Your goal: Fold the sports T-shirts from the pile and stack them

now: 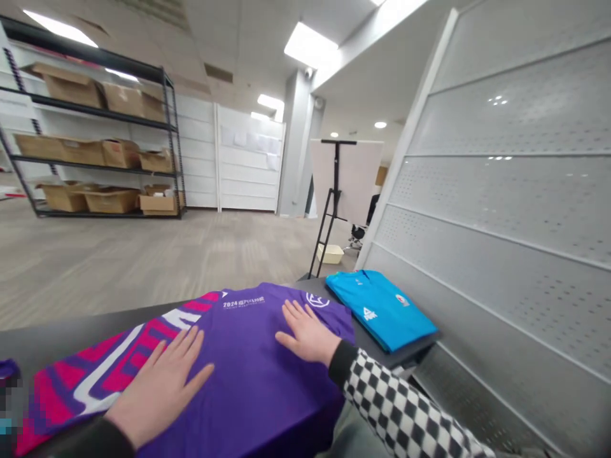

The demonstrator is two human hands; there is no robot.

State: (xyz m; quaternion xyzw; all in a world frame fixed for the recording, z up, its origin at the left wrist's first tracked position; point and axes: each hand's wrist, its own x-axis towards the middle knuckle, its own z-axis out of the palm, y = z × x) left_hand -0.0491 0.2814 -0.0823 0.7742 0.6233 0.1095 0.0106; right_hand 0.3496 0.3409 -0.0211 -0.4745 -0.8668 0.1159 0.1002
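A purple T-shirt (238,362) with pink and white stripes on its left part and white print near the far edge lies spread over the dark table. My left hand (165,381) rests flat on it, fingers apart, at the border of the striped part. On the plain purple cloth to the right, my right hand (308,331) lies with spread fingers, just short of a round white logo. Neither hand grips the cloth. Beside the shirt, to the right, sits a folded blue T-shirt (386,312) with small white logos.
The dark table (124,318) has a white perforated panel wall (482,254) along its right. Past its far edge stand a black easel (329,210) with a white board and a cream bin (331,254). A black shelf rack (100,165) holding several cardboard boxes is at the back left.
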